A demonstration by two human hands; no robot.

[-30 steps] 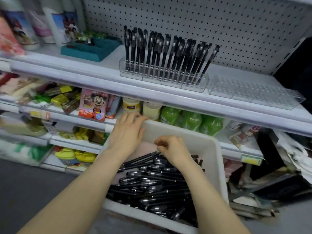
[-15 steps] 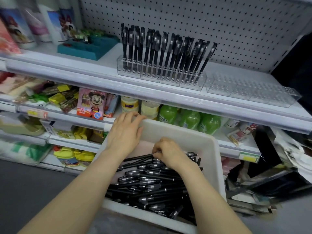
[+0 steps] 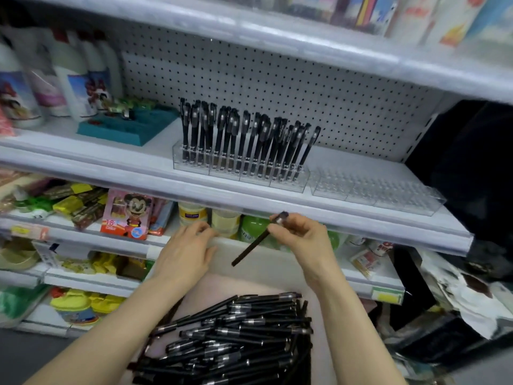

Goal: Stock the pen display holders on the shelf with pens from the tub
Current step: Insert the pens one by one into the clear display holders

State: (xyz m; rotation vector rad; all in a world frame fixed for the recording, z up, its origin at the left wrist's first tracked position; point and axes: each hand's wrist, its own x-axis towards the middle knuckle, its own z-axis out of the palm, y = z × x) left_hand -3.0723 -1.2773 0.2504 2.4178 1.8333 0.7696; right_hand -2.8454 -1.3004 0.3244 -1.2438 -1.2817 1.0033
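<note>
A white tub [image 3: 266, 259] below me holds a heap of black pens [image 3: 236, 337]. My left hand [image 3: 186, 251] grips the tub's far rim. My right hand [image 3: 302, 240] pinches one black pen [image 3: 255, 243] near its cap, above the tub, with the pen slanting down to the left. On the shelf above, a clear display holder [image 3: 241, 173] stands filled with several upright black pens. To its right sits a clear holder [image 3: 374, 190] with nothing in its slots.
A teal tray [image 3: 125, 129] and white bottles [image 3: 69, 76] stand at the shelf's left. The pegboard back [image 3: 277, 87] rises behind the holders. Lower shelves carry toy boxes, green bottles and packets. Black and white clutter lies at the right.
My right hand has lifted out of the pile with one pen and now holds it above the tub. The view has tilted up, showing the shelf above. My left hand stays on the rim.
</note>
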